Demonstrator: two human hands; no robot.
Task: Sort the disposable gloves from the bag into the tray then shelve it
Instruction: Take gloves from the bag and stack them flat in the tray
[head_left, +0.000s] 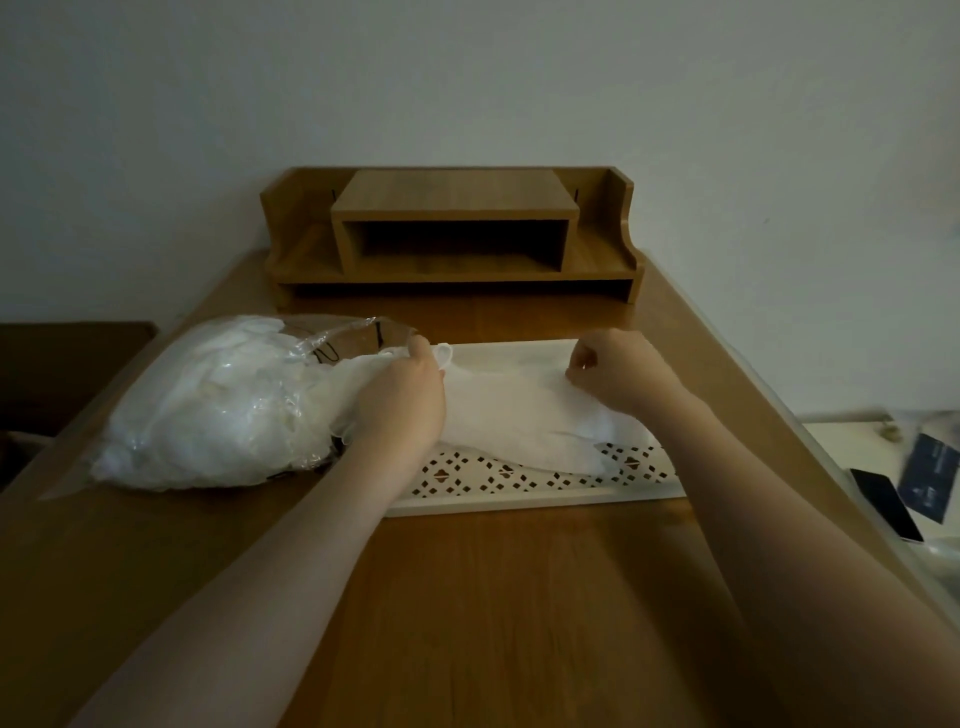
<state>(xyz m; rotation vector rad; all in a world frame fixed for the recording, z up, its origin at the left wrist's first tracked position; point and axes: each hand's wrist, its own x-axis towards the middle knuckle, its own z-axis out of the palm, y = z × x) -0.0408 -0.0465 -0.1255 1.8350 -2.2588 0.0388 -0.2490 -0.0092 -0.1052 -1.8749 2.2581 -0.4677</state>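
Observation:
A clear plastic bag (208, 410) stuffed with thin white disposable gloves lies on the wooden table at the left. Beside it sits a white tray (519, 493) with a perforated pattern. A translucent white glove (524, 410) is spread across the tray. My left hand (400, 395) pinches the glove's left end at the tray's left side, next to the bag's mouth. My right hand (613, 369) has curled fingers and pinches the glove's far right edge. The tray's left end is hidden under my left hand.
A wooden desktop shelf (452, 234) with an open middle compartment stands at the table's back edge against the wall. To the right, off the table, lie a dark phone (885, 504) and a dark blue card (932, 483). A dark surface sits lower left.

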